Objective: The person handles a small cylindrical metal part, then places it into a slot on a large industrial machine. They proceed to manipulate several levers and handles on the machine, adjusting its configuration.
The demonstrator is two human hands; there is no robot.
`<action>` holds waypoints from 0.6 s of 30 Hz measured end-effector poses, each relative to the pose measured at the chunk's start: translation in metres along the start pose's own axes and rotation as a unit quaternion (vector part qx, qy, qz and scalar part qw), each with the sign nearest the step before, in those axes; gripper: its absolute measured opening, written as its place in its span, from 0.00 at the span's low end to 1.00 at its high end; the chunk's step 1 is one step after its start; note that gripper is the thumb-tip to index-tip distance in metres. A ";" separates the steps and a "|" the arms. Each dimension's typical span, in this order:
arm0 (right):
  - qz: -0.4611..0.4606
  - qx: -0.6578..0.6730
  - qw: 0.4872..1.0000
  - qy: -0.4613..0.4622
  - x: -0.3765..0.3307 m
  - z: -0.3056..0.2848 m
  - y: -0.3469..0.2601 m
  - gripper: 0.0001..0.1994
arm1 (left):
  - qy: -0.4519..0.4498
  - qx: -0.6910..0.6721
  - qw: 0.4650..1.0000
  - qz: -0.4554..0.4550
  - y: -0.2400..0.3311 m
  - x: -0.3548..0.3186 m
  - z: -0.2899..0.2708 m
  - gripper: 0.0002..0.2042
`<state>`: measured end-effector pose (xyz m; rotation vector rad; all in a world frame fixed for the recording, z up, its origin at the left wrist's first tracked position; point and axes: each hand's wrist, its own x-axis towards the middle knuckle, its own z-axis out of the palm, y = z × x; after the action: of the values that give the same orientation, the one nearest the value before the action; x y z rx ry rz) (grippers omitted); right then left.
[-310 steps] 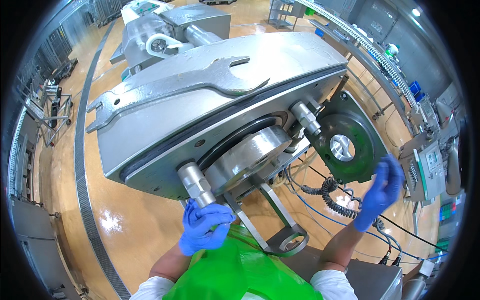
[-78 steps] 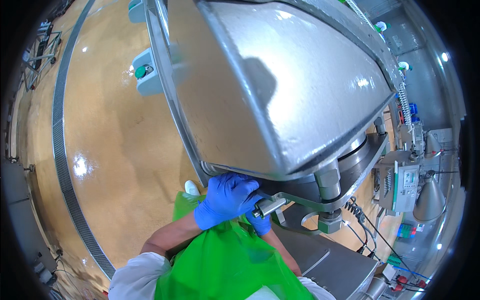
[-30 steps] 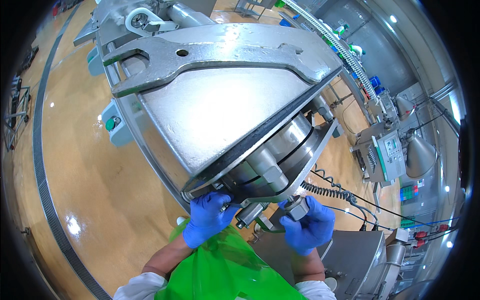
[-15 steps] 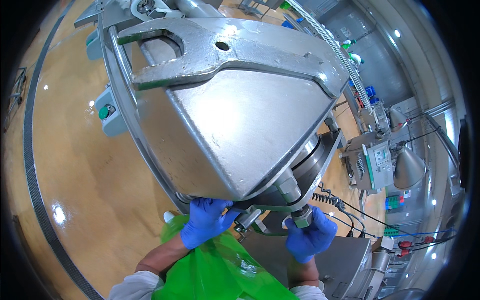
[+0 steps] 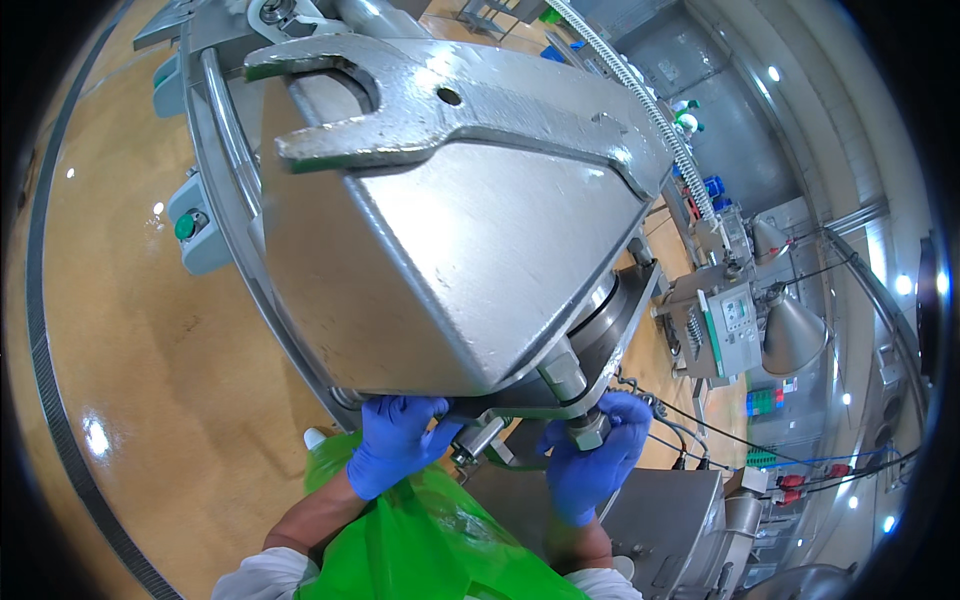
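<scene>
blue gloves (image 5: pixel 400 445), green apron (image 5: pixel 430 545), silver-grey machine housing (image 5: pixel 450 260), tan floor (image 5: pixel 120 330).

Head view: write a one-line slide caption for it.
Blue-gloved left hand and right hand grip fittings under a large steel machine housing.

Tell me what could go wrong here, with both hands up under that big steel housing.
1. Pinching: the left hand and right hand sit right beneath the heavy steel housing; if it drops or swings, fingers could be caught.
2. Slipping: the right hand grips a smooth metal knob in a glove, so it may slide off.
3. Snagging: the loose green plastic apron hangs near the small handle and might catch.
</scene>
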<state>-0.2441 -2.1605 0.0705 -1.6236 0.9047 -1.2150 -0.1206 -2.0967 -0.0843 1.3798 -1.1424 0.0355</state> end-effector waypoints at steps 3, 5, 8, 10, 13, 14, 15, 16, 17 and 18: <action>-0.098 -0.091 0.990 -0.048 -0.007 -0.001 0.002 0.17 | -0.012 -0.002 1.000 0.000 0.000 0.000 -0.001 0.17; -0.208 -0.225 0.948 -0.079 -0.006 -0.015 0.015 0.22 | -0.011 0.017 1.000 0.001 0.002 -0.006 0.001 0.16; -0.296 -0.268 0.915 -0.055 0.003 -0.026 0.023 0.24 | -0.029 0.043 0.999 -0.008 0.000 -0.015 0.006 0.17; -0.305 -0.302 0.902 -0.040 0.001 -0.027 0.025 0.24 | -0.047 0.059 0.997 -0.013 -0.001 -0.019 0.005 0.17; -0.258 -0.299 0.918 -0.028 -0.001 -0.021 0.021 0.27 | -0.058 0.047 0.997 -0.018 -0.002 -0.019 0.000 0.17; -0.241 -0.309 0.919 -0.041 0.000 -0.019 0.013 0.29 | -0.058 0.021 0.998 -0.030 -0.003 -0.021 -0.001 0.17; -0.224 -0.319 0.920 -0.052 0.001 -0.019 0.008 0.31 | -0.058 -0.007 0.997 -0.042 -0.001 -0.019 -0.002 0.17; -0.212 -0.312 0.925 -0.052 0.002 -0.018 0.007 0.32 | -0.064 -0.017 0.997 -0.039 0.001 -0.014 -0.002 0.18; -0.199 -0.304 0.930 -0.052 0.002 -0.016 0.007 0.33 | -0.070 -0.025 0.997 -0.037 0.004 -0.007 -0.003 0.18; -0.191 -0.297 0.934 -0.053 0.003 -0.015 0.005 0.33 | -0.072 -0.035 0.996 -0.035 0.008 0.001 -0.004 0.19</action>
<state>-0.2577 -2.1686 0.0685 -2.4173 0.9718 -1.1496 -0.1229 -2.0923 -0.0769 1.3758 -1.2024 -0.1541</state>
